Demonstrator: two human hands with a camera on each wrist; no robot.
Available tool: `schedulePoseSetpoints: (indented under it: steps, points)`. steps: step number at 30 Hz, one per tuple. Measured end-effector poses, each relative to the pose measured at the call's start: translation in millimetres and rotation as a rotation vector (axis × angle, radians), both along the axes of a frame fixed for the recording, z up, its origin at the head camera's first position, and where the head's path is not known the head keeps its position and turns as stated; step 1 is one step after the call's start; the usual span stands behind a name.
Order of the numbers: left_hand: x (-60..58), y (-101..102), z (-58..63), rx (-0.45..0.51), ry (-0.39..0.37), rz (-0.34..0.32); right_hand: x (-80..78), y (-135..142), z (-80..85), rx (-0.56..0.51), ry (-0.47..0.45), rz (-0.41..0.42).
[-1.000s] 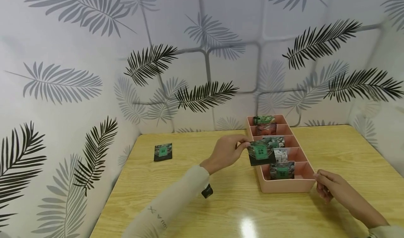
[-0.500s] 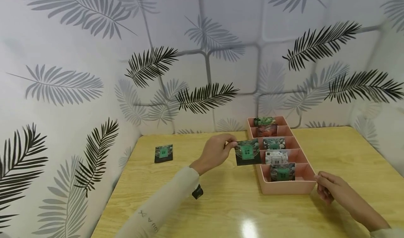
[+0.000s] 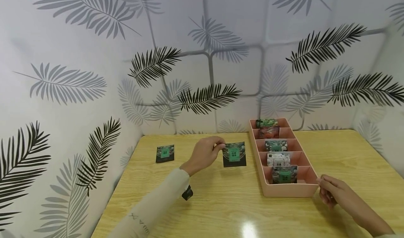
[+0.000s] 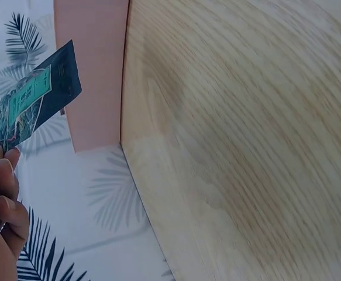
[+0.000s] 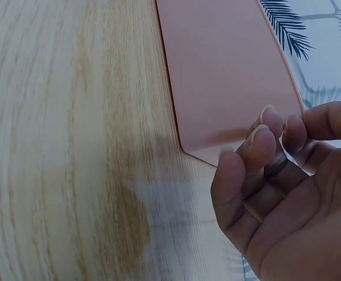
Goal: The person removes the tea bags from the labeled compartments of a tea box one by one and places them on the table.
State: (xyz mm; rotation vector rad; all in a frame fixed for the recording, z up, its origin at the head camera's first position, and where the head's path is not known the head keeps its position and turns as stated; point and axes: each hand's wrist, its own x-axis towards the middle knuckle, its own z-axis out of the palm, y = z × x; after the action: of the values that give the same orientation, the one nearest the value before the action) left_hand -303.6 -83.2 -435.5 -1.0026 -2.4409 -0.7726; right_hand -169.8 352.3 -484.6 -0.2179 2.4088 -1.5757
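Observation:
My left hand [image 3: 206, 153] pinches a dark sachet [image 3: 234, 154] with a green label by its left edge, holding it over the table just left of the pink divided box [image 3: 291, 190]. In the left wrist view the sachet [image 4: 38, 96] overlaps the box's side wall [image 4: 94, 70]. My right hand [image 3: 337, 194] grips the box's near right corner between thumb and index finger; the right wrist view shows the other fingers [image 5: 228, 175] curled beside the wall. Inside the box, a similar dark green-labelled sachet [image 3: 284, 174] stands in the nearest compartment.
Further compartments hold a white sachet [image 3: 278, 159], a dark floral one [image 3: 276, 146], a red one [image 3: 269, 132] and a green one [image 3: 266, 123]. Another dark sachet [image 3: 165, 153] lies at the table's [image 3: 221, 210] back left. A patterned wall [image 3: 233, 73] borders the table behind.
My left hand has drawn the sachet leftward, from over the box to beside it, uncovering the middle compartments. The right hand stays at the box corner.

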Motion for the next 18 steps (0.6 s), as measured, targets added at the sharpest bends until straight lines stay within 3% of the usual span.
schedulePoseSetpoints:
  steps: [18]
  points:
    - [-22.1, -48.6, -13.5, 0.005, -0.037, 0.117, 0.5, -1.4, 1.6, -0.026, -0.011, -0.009]
